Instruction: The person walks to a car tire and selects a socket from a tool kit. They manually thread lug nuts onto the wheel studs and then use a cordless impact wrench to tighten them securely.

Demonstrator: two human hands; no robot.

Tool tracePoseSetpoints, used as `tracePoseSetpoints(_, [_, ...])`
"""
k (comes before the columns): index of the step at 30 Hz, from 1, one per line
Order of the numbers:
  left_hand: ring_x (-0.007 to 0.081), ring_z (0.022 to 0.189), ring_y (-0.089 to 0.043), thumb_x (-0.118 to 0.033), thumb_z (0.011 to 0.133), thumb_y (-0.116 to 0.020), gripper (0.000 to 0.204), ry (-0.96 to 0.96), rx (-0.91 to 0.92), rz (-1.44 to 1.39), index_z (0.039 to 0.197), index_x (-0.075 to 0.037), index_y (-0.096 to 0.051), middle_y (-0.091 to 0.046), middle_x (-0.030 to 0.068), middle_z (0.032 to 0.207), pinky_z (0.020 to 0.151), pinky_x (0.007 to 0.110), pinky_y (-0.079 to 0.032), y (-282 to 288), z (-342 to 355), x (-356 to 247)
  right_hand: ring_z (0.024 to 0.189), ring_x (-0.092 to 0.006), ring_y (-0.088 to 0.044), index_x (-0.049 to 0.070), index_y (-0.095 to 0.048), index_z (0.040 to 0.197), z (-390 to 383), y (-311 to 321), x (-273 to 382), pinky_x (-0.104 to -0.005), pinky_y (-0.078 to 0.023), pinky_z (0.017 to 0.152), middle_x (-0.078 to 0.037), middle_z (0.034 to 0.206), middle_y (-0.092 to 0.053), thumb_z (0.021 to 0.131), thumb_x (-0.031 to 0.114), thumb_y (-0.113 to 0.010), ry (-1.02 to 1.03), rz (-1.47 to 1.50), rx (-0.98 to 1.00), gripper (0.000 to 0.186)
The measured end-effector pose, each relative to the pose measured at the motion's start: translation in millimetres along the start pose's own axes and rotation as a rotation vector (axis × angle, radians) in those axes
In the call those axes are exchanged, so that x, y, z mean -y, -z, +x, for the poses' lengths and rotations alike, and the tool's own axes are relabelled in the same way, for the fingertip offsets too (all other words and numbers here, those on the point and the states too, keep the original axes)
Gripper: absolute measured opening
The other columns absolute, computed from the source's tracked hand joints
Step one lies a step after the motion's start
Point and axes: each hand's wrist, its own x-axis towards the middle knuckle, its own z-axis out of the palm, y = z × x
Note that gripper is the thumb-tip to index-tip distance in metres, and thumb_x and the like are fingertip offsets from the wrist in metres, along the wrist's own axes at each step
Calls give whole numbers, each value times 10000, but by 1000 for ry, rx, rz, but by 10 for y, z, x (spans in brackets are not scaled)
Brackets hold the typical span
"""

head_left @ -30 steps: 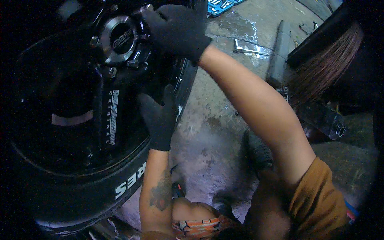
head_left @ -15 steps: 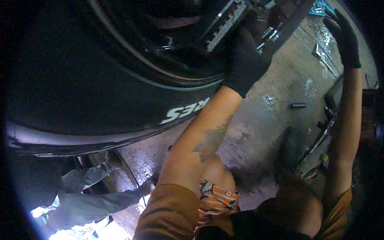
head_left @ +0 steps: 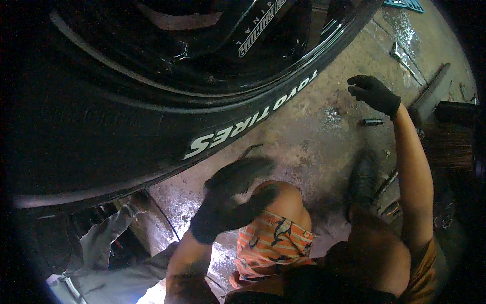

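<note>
A large black tyre (head_left: 126, 147) with white raised lettering fills the upper left, around a glossy black wheel rim (head_left: 212, 66). Below its sidewall is my left hand (head_left: 228, 195) in a dark glove, apart from the tyre and over my bare knee. It is blurred, but its thumb and fingers stand apart with nothing visible between them. My right hand (head_left: 375, 95), also gloved, hovers over the floor to the right of the tyre. Its fingers are loosely bent and apart, and I see nothing in them. A small black cylinder like a socket (head_left: 373, 121) lies below it.
On the wet concrete floor (head_left: 324, 147) lies a thin metal tool (head_left: 406, 62), with a blue slotted object (head_left: 405, 5) farther off. At right are a long dark bar (head_left: 433, 91) and a brush with brown bristles (head_left: 448, 144). Grey cloth (head_left: 126, 276) shows at lower left.
My left hand has come away from the wheel rim, down and left toward my knee. My right hand has moved down and left from near the blue object. The wheel's lettering has shifted in view.
</note>
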Motion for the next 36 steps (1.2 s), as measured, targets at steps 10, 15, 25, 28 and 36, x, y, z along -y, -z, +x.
tracePoseSetpoints(10, [318,1159,-544,-189,798,-740,540,341,-244,16,1248,-10,-501,-567,173,1246,982,397,-432,-537,-1213,1214,829,-288,-647,22,-647,1024,91,40,-356,-388,-525,768,-177,967,-670,848,259,-663,197,-809,192,296])
tracePoseSetpoints(15, [266,1175,-544,-318,1005,-417,444,465,-500,-1087,1315,-19,-521,-565,106,1320,1037,367,-414,-915,-1345,1354,881,-369,-642,66,-663,968,-237,145,-469,-450,-518,783,-182,944,-667,739,231,-678,-186,-829,225,282])
tracePoseSetpoints(25, [296,1009,-633,-136,764,-694,517,-100,218,464,1270,-114,-593,-668,112,1097,893,393,-482,-433,109,564,874,-365,-653,96,-673,996,-770,-566,-764,-461,-512,794,-168,960,-677,837,281,-674,-244,-692,-53,244])
tracePoseSetpoints(28, [326,975,-620,-123,791,-628,297,-452,238,323,1086,-101,-653,-657,130,1055,845,431,-483,-528,532,578,816,-259,-668,64,-629,1143,-747,-541,-847,-402,-530,774,-122,916,-681,848,197,-684,-62,-382,-147,329])
tracePoseSetpoints(36, [343,1077,-561,-169,784,-607,231,-838,359,331,994,-92,-665,-621,136,1029,972,500,-419,-1295,1087,-13,817,-141,-645,63,-388,1438,-890,-414,130,-288,-542,728,-45,888,-623,894,175,-671,-53,799,-61,622])
